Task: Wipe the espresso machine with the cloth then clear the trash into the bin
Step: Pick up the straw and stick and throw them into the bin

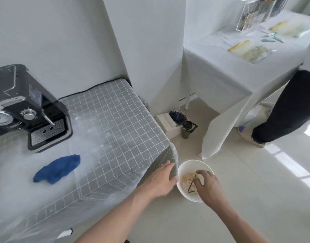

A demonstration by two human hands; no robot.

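Loosely curled fingers of the right hand point(209, 185) were held over the white bin point(183, 171) on the floor, with nothing clearly gripped. Dark sticks and yellowish scraps point(190, 179) were seen inside. The left hand point(162, 179) was laid flat and open on the table corner point(173, 155). The blue cloth point(57, 169) lay near the espresso machine point(26, 109). Trash would best be released low inside the rim.

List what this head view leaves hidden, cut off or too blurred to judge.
- Espresso machine: its left side is cut off by the frame edge.
- Bin: the right hand covers part of the inside; whether its fingers grip any trash is unclear.
- Far table: the items on it are blurred.
- Cloth: soft focus hides its folds.
- Left hand: palm hidden against the table corner.
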